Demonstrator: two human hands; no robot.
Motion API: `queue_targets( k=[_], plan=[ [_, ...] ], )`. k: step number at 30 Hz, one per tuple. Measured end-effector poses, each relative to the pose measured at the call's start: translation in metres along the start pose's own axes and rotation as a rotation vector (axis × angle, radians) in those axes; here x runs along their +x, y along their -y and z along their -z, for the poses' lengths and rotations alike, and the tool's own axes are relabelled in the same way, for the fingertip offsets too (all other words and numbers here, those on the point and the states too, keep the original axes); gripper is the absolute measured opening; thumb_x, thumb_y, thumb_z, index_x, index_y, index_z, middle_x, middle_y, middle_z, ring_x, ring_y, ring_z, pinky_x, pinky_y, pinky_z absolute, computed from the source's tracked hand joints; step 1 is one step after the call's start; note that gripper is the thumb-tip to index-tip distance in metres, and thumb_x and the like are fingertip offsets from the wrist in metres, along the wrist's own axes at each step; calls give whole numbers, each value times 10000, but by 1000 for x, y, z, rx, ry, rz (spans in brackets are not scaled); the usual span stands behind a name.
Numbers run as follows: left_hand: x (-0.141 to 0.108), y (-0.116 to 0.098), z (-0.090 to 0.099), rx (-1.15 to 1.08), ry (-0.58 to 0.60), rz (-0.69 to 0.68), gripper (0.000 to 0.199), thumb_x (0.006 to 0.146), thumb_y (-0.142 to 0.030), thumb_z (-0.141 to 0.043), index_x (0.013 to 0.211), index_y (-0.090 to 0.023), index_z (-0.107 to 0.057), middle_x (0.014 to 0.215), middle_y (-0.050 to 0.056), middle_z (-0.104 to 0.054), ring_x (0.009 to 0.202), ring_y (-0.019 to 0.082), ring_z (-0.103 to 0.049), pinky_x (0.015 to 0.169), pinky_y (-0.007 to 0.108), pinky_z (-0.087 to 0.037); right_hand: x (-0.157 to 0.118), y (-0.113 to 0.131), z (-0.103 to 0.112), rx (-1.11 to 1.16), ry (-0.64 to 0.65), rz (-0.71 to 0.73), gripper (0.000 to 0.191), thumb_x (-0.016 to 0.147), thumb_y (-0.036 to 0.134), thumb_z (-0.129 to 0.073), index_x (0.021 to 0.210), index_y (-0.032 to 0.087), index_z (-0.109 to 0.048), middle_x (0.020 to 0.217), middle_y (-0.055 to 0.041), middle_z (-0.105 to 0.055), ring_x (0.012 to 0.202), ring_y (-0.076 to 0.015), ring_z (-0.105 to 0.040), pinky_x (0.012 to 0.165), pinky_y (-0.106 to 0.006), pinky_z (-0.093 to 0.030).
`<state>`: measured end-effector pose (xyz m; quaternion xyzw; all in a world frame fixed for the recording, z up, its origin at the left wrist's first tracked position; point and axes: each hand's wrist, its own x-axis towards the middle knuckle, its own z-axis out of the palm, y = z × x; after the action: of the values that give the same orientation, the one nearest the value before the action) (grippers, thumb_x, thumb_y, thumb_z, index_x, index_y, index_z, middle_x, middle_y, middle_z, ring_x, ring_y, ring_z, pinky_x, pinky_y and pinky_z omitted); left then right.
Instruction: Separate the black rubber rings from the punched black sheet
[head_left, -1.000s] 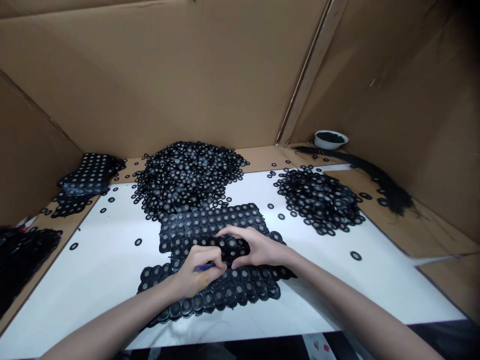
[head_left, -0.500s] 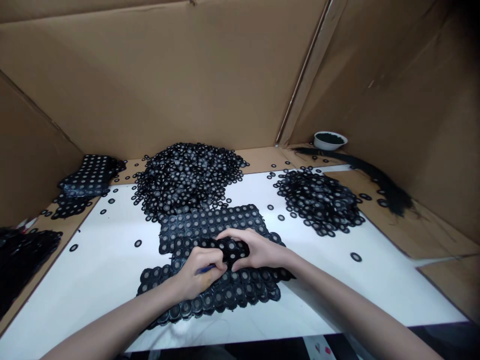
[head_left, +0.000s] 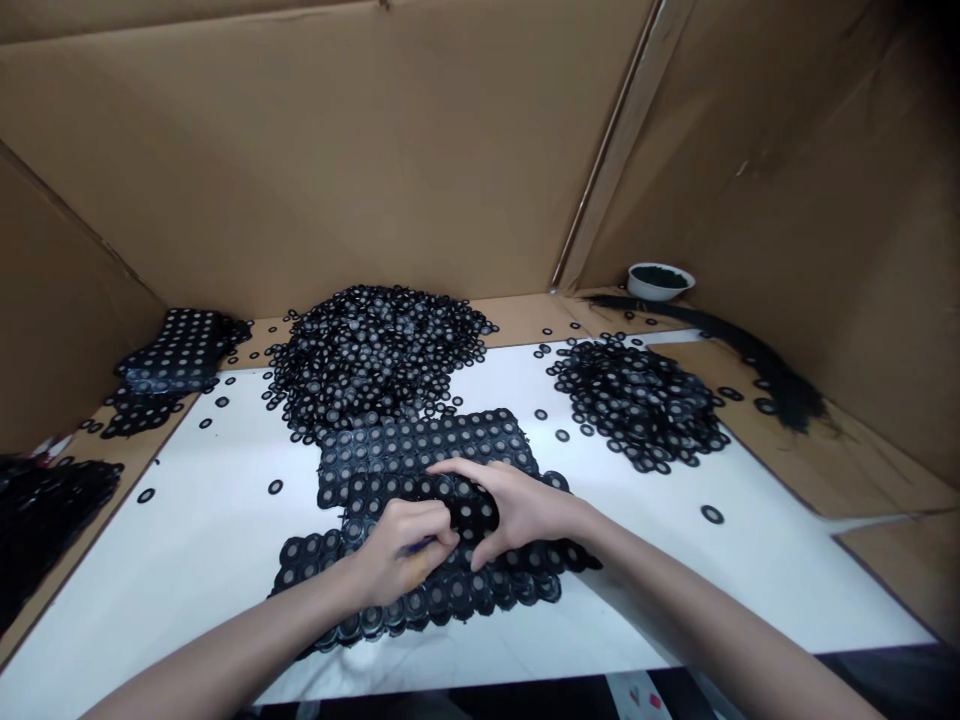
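left hand [head_left: 401, 550]: closed in a loose fist, pinching a thin blue tool [head_left: 417, 545] between thumb and fingers, its knuckles resting on the sheet of rings.
right hand [head_left: 517, 505]: half open, fingers spread and curved, forefinger stretched out flat, pressing down on the same sheet just beside the left hand.
sheet of rings [head_left: 450, 575]: black, rows of joined round rings with grey centres, lying near the front edge of the bench, middle, under both hands.
second sheet [head_left: 427, 445]: flat, touching the first on its far side.
bench [head_left: 210, 520]: white top, loose single rings scattered over it.
big pile of rings [head_left: 375, 350]: at the far edge, middle.
smaller pile [head_left: 637, 395]: far right part of the bench, apart from the sheets.
stack of sheets [head_left: 180, 350]: far left corner, on cardboard.
white bowl [head_left: 660, 280]: far right corner, dark contents.
writing: none readable.
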<state>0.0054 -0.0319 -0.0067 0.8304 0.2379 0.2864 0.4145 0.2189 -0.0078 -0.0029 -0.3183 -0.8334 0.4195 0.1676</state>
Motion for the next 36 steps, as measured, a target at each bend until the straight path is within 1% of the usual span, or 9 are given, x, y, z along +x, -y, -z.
queue_targets(
  k=[3,7,11,14,16,18,23,28,36],
  plan=[
    [0,-1,0,-33,-26,2,208,850,-117,-503,643,-132,-495,620,0,-518,555,81,-456,551,182,-352,0,-1,-1,7,9,-5,961,592,411,-789,1409,270,-303,1398,-50,-449,1224,-274,-468,1010,-360,-333],
    [-1,2,2,-82,-51,22,203,826,-123,-532,626,-132,-496,595,-6,-520,525,76,-455,527,179,-353,-1,1,0,28,32,-24,943,604,433,-781,1410,273,-317,1404,-49,-443,1231,-279,-455,1029,-376,-316],
    [-3,6,4,-105,-94,-27,225,814,-147,-548,597,-135,-488,560,-10,-516,509,78,-457,515,182,-358,-2,2,1,56,45,-41,934,614,445,-777,1411,266,-325,1407,-53,-441,1233,-283,-450,1047,-391,-304],
    [-5,1,3,-113,-49,-73,222,802,-136,-546,591,-139,-477,540,-11,-515,488,75,-459,506,180,-360,-3,3,2,72,48,-36,928,618,423,-779,1413,261,-329,1414,-56,-434,1241,-285,-444,1055,-393,-297],
    [-5,-4,0,-157,3,-62,186,799,-120,-527,618,-139,-489,575,0,-547,509,77,-491,521,171,-381,-3,3,2,90,48,-14,905,629,393,-776,1408,252,-338,1413,-61,-437,1253,-279,-438,1057,-385,-298],
    [-5,-8,-3,-167,33,-75,171,789,-102,-511,623,-138,-488,571,-2,-546,501,71,-483,521,163,-378,-2,4,3,106,46,3,894,632,378,-776,1404,243,-345,1411,-65,-440,1263,-271,-432,1055,-377,-304],
    [-6,-6,-7,-141,4,-25,181,807,-121,-498,627,-135,-492,580,1,-535,500,69,-451,505,164,-352,-2,2,1,125,44,-5,909,617,381,-787,1402,229,-355,1412,-79,-440,1273,-277,-424,1068,-389,-294],
    [-8,-1,-7,-145,-3,-13,200,818,-139,-500,619,-137,-482,578,-4,-521,499,68,-435,505,168,-342,-3,0,0,138,41,-16,916,609,387,-796,1401,234,-361,1414,-73,-440,1280,-277,-417,1085,-385,-274],
    [-9,-1,-8,-102,-8,-40,203,834,-139,-491,632,-143,-476,584,-5,-512,503,71,-425,507,180,-329,-4,0,0,133,52,-21,920,618,392,-792,1409,239,-347,1420,-72,-432,1281,-276,-415,1080,-385,-283]
  ],
)
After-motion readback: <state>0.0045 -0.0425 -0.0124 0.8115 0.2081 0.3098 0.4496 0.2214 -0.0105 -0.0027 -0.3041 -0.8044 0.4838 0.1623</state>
